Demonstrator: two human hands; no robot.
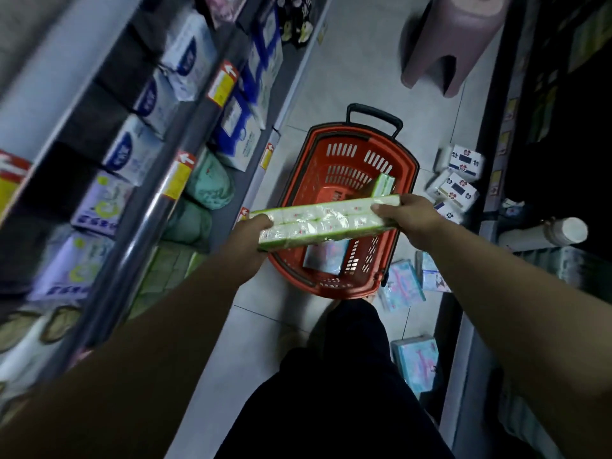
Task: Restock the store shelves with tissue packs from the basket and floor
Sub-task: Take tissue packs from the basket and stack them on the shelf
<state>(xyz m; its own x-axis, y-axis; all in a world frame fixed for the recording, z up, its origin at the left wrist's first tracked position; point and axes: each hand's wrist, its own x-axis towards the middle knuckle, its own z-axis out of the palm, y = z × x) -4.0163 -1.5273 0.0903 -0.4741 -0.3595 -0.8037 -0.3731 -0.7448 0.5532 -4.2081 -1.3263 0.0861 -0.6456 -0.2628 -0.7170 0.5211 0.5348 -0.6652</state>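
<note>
Head camera, looking down a narrow store aisle: a person stands over a red basket (306, 175) on the tiled floor (347, 77), holding a long green-edged tissue pack (326, 223) level above it; the left grip (248, 236) is curled round the pack's near-left end and the right grip (409, 215) clasps its far-right end, thumb on top; inside the basket a smaller green pack (382, 185) leans against the far wall and a pale blue pack (326, 256) lies flat under the held one; white packs with blue flowers (458, 180) are scattered on the floor just right of the basket, with pale blue packs (404, 289) nearer the person's dark-trousered leg (351, 376); stocked shelves (145, 207) line the left side, blurred; a pink stool (453, 41) stands beyond the basket.
</note>
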